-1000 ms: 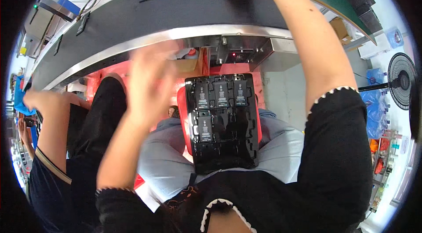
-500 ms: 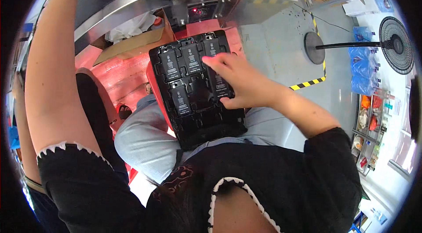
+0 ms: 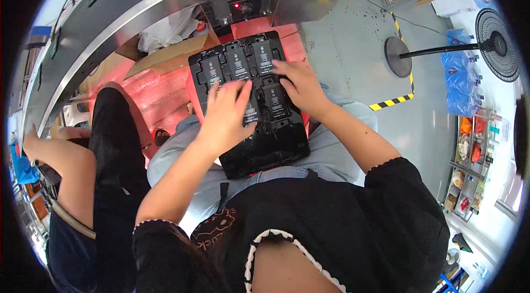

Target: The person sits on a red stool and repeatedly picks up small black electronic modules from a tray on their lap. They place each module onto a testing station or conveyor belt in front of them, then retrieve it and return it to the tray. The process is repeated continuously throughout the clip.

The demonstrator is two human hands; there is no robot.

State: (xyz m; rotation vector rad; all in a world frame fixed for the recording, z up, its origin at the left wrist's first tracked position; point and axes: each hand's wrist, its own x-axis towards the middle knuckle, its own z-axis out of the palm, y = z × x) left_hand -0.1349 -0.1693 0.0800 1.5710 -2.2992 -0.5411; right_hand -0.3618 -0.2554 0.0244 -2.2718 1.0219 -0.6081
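A black moulded tray (image 3: 265, 152) rests across my lap, with several flat black batteries in its recesses. Along its far row lie a left battery (image 3: 212, 70), a middle battery (image 3: 237, 64) and a right battery (image 3: 261, 53). My left hand (image 3: 223, 116) reaches over the tray's left side, fingers and thumb around a battery (image 3: 251, 109) in the near row's middle place. It hides the place at its left. At the tray's right side, my right hand (image 3: 303, 87) has fingers and thumb apart, fingertips by the near-row right battery (image 3: 275, 99); it holds nothing.
Beyond the tray runs a metal-edged conveyor or bench (image 3: 160, 3), with a cardboard box (image 3: 171, 53) below. Another person's arm (image 3: 69, 155) and leg are at left. A standing fan (image 3: 497, 44) and blue-wrapped bottles (image 3: 461, 80) are at right.
My left arm has come back from the far bench to the tray, and a battery now lies in the middle near place. My right hand has let go of the near-row right battery.
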